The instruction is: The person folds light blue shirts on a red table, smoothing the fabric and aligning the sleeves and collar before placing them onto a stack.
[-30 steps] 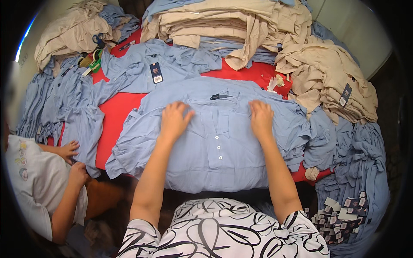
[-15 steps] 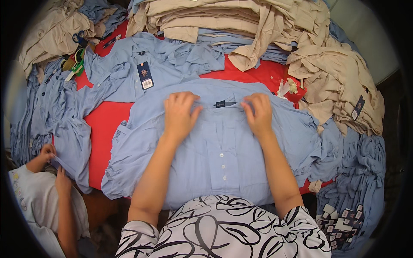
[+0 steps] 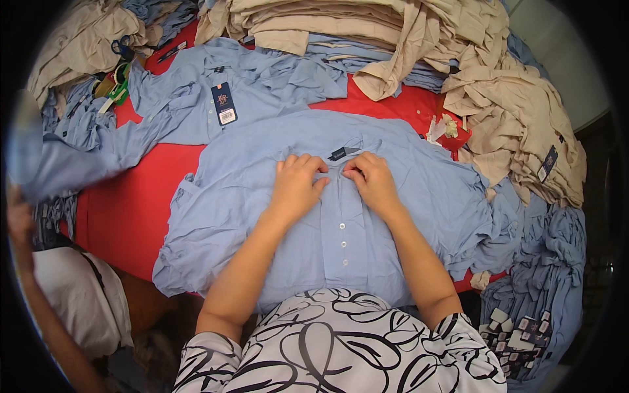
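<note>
1. drawing inward since a moment ago, the left hand (image 3: pixel 296 191) and right hand (image 3: pixel 373 183) nearly meet, bringing the handling to the neck opening.
2. fingers narrow on both; whether they pinch fabric, cannot tell.
3. blue shirt (image 3: pixel 322 226) lies spread on the red worktop (image 3: pixel 141 216).

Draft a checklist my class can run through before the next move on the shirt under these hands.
1. Shirt front up: ok, three white buttons show.
2. Hands at the neck: ok, left hand and right hand lie on either side of the opening.
3. Firm grip on the cloth: cannot tell, fingertip contact is too small to judge.
4. Neck label in view: ok, dark and uncovered just beyond the fingers.
5. Left-side cloth smooth: not ok, it is creased and bunched.
6. Scissors clear of the shirt: ok, at the far left.
</note>
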Demonstrator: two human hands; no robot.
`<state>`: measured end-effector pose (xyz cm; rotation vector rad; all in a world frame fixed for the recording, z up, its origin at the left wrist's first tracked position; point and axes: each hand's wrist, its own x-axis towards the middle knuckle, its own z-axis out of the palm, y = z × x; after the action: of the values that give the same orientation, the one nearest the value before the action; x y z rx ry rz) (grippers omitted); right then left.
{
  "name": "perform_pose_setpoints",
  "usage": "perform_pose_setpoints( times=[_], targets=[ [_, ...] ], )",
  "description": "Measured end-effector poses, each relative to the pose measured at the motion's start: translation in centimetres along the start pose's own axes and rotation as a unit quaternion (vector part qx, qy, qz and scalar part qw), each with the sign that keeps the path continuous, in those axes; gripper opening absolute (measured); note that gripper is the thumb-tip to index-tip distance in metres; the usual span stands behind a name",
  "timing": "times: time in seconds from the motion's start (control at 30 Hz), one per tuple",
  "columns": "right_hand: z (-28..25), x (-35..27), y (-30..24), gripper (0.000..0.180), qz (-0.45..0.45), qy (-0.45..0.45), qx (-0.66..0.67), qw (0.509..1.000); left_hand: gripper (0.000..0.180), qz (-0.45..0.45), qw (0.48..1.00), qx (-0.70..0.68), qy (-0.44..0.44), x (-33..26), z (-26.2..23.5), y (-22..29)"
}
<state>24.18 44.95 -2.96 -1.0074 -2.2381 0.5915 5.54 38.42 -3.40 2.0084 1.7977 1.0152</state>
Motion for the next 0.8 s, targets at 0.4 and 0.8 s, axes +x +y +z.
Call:
perform_pose_setpoints(
  times=[0.4, 0.8],
  targets=[
    [7.0, 0.6, -8.2, 0.034, -0.146, -0.045, 0.025, 0.988, 0.031, -0.196, 0.974, 0.107, -0.045, -6.2, -9.5, 0.3],
    [11.8, 1.7, -8.2, 0.061, -0.202, -0.088, -0.187, 0.957, 0.034, -0.142, 0.95, 0.25, 0.119, -14.1, -14.4, -11.3]
  ],
)
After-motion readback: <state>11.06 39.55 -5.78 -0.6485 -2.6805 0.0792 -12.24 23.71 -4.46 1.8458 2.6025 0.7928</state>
